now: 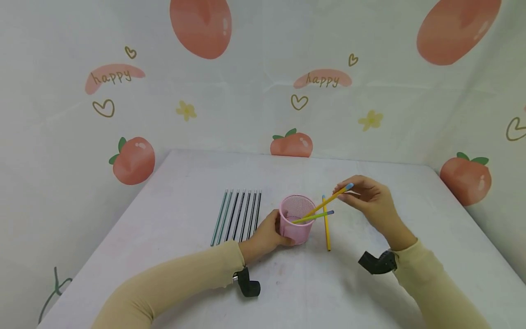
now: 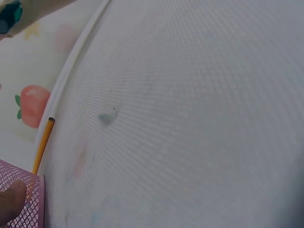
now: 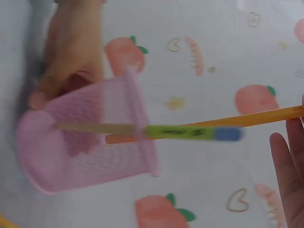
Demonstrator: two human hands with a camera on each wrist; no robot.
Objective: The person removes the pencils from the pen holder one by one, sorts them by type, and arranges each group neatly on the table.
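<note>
My left hand [image 1: 263,236] grips a pink mesh pencil cup [image 1: 299,234] from its left side, and the cup stands on the table. Up to the right of it, my right hand [image 1: 376,201] pinches an orange-yellow pencil [image 1: 328,200] near its blue end. That pencil slants down, its lower end inside the cup, as the right wrist view also shows. A yellow-green pencil [image 3: 180,132] with a blue-purple end leans in the cup and sticks out over the rim. Only the left thumb [image 2: 14,202] shows on the mesh in the left wrist view.
Right of the cup, another yellow pencil [image 1: 327,230] lies on the white table [image 1: 304,292]. Several dark pencils [image 1: 242,212] and two green pencils [image 1: 223,217] lie in a row to the left. Behind is a peach-patterned cloth [image 1: 246,100].
</note>
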